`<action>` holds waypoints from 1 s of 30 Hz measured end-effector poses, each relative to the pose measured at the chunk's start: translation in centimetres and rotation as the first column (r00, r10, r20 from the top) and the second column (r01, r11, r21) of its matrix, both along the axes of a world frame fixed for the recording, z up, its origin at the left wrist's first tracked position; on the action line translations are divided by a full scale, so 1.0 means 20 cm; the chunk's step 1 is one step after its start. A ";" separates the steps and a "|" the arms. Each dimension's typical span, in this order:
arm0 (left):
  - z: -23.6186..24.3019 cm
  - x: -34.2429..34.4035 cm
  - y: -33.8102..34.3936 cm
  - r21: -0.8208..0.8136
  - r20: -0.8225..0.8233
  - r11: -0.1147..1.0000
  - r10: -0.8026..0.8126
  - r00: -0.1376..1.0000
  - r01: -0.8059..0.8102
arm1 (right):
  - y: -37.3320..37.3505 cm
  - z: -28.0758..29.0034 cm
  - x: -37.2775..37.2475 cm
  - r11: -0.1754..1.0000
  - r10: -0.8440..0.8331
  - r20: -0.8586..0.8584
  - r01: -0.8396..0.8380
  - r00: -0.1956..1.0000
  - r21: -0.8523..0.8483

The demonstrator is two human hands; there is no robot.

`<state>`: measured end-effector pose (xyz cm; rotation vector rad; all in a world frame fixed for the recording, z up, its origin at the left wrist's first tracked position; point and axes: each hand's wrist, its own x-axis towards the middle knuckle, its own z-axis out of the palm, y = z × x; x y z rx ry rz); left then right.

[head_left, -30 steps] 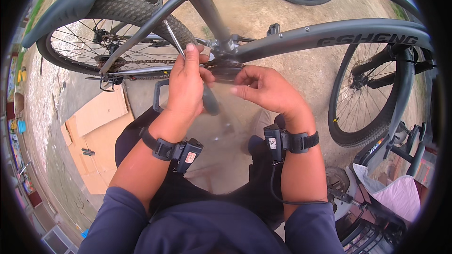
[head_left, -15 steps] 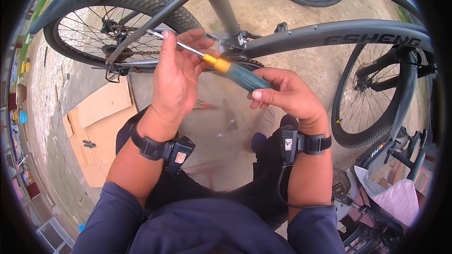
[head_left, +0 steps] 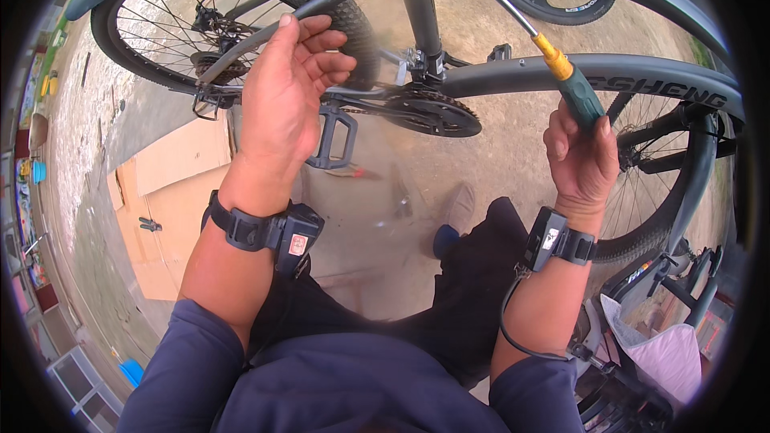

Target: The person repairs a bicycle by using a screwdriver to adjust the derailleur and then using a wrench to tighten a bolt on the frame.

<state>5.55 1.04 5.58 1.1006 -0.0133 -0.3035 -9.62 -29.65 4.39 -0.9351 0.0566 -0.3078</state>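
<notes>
My right hand (head_left: 583, 152) grips the green and yellow handle of a screwdriver (head_left: 567, 74). Its long metal shaft points up and to the left, across the grey bicycle frame (head_left: 513, 76). My left hand (head_left: 285, 92) is raised with palm turned inward and fingers apart, holding nothing. It is in front of the bicycle's rear wheel (head_left: 265, 0), hiding part of it. To the right of that hand are a black pedal (head_left: 333, 138) and the chainring (head_left: 433, 115). Each wrist wears a black strapped device.
Flattened cardboard (head_left: 180, 160) lies on the ground at left, with a small dark tool (head_left: 150, 224) on it. A red-tipped tool (head_left: 357, 172) lies beyond my knees. The front wheel (head_left: 642, 216) stands at right, near a pink cloth (head_left: 666, 357). Another wheel (head_left: 553, 0) is at the back.
The screwdriver has left my left hand's fingers and swung up and right in my right hand. My left hand has stayed nearly in place. The pedal and chainring have come into sight.
</notes>
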 end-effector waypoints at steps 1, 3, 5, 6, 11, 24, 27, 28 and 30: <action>0.00 0.00 0.00 0.003 -0.004 1.000 0.006 1.000 -0.006 | 0.00 0.00 0.00 0.999 -0.010 0.011 0.009 1.000 0.034; 0.01 0.00 0.01 0.027 -0.007 1.000 0.016 1.000 -0.016 | -0.01 -0.01 0.00 0.994 -0.028 0.033 0.024 0.999 0.102; 0.01 0.01 0.01 0.077 -0.005 0.997 0.019 1.000 -0.018 | -0.02 -0.01 0.01 0.991 -0.021 0.065 0.013 0.998 0.134; 0.01 0.01 0.01 0.116 -0.003 0.993 0.012 1.000 -0.012 | -0.02 0.00 0.00 0.989 -0.031 0.073 0.021 0.997 0.145; 0.01 0.05 0.01 0.474 0.168 0.880 -0.137 0.976 0.042 | 0.00 0.04 0.03 0.965 -0.216 -0.005 0.215 0.976 0.152; -0.28 0.21 -0.11 0.968 0.244 0.244 -0.851 0.464 -0.061 | 0.27 -0.06 0.24 0.859 -0.192 -0.497 -0.101 0.846 -0.502; -0.30 0.22 -0.16 0.981 0.186 0.190 -0.862 0.471 -0.040 | 0.35 -0.09 0.29 0.680 -0.271 -0.518 -0.220 0.811 -0.700; -0.31 0.22 -0.18 0.983 0.175 0.181 -0.864 0.471 -0.033 | 0.37 -0.12 0.30 0.614 -0.286 -0.506 -0.250 0.813 -0.749; -0.32 0.22 -0.20 0.986 0.153 0.163 -0.868 0.473 -0.019 | 0.39 -0.20 0.32 0.480 -0.310 -0.444 -0.264 0.841 -0.836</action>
